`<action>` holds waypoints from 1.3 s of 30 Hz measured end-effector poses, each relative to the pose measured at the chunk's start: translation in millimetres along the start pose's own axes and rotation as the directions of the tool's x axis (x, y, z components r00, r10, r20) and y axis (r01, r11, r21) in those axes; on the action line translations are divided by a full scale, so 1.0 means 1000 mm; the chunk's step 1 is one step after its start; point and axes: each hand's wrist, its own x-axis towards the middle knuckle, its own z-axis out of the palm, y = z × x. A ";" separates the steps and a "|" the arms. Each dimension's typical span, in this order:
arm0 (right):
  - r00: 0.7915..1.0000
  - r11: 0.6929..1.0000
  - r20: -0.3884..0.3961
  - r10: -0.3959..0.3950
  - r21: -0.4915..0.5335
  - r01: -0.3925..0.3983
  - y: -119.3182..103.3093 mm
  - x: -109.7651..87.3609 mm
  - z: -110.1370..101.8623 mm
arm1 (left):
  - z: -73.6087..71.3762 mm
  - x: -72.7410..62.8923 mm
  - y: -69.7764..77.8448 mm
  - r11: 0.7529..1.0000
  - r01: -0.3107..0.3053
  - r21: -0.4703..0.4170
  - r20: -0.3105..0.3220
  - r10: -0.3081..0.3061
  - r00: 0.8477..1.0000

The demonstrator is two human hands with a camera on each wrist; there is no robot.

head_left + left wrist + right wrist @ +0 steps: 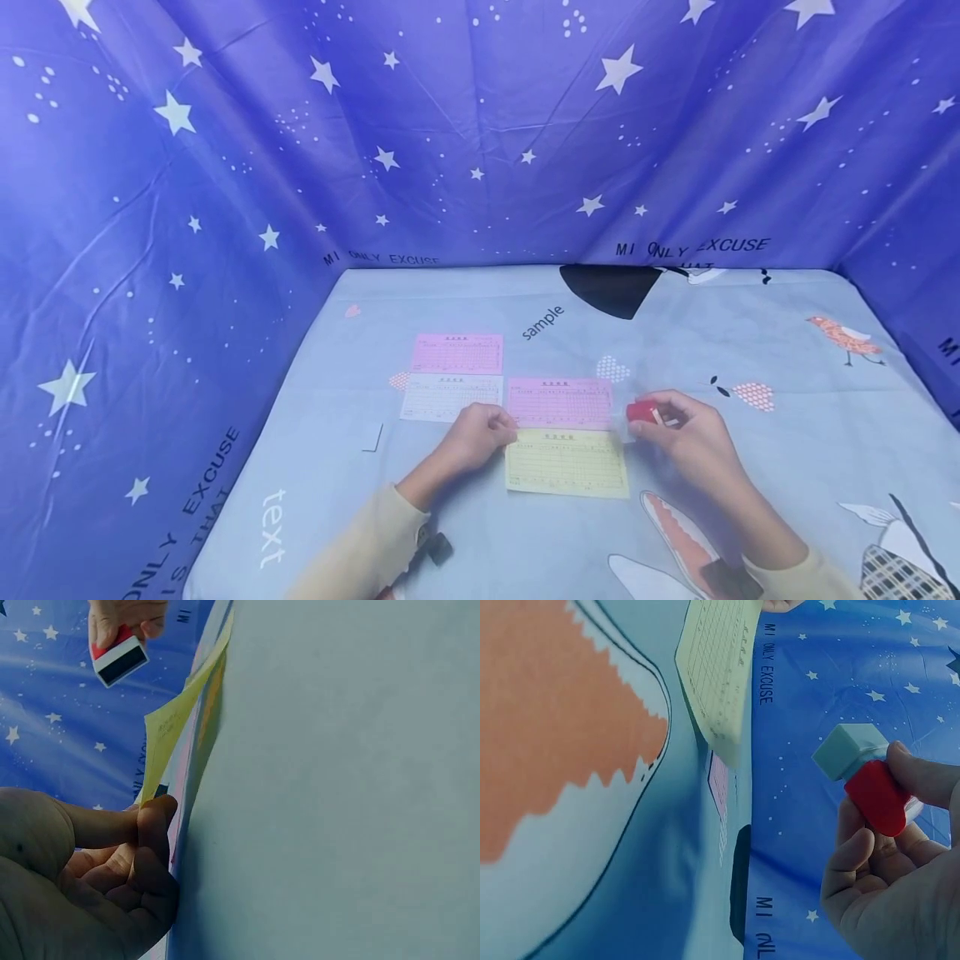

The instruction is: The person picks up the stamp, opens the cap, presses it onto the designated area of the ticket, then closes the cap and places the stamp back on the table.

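Observation:
My left hand (474, 435) pinches the upper left corner of a yellow printed form slip (567, 468) between thumb and index finger. In the left wrist view the slip (171, 735) lifts and bends up from the table at that corner. My right hand (697, 435) holds a small stamp (642, 411) just right of the slips. In the right wrist view the stamp (877, 796) shows a red grip and a pale block end; its dark rectangular face shows in the left wrist view. A pink slip (559, 403) lies directly above the yellow one.
Left of these lie another pink slip (457, 353) and, below it, a white slip (442, 398). All are on a pale blue printed cloth (322, 450) covering the table. Purple star-patterned curtains (480, 125) hang behind and on both sides.

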 end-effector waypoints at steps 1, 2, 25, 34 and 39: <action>1.000 1.000 0.001 0.001 -0.002 -0.001 0.000 0.000 0.000 | 0.000 -0.001 -0.001 1.000 -0.001 0.002 -0.002 0.001 1.000; 1.000 1.000 0.003 0.001 -0.007 -0.001 0.000 -0.001 0.000 | 0.001 -0.001 -0.001 1.000 -0.002 0.010 -0.005 0.002 1.000; 0.957 0.921 0.150 -0.248 -0.270 0.281 0.011 -0.022 0.031 | 0.011 -0.004 0.001 0.974 -0.081 0.213 -0.072 0.098 0.993; 0.925 0.858 0.162 -0.344 -0.345 0.380 0.013 -0.025 0.035 | 0.011 -0.003 0.002 0.976 -0.076 0.204 -0.071 0.092 0.993; 0.915 0.824 0.188 -0.357 -0.399 0.403 0.016 -0.027 0.036 | 0.012 0.000 0.000 0.977 -0.075 0.201 -0.073 0.091 0.993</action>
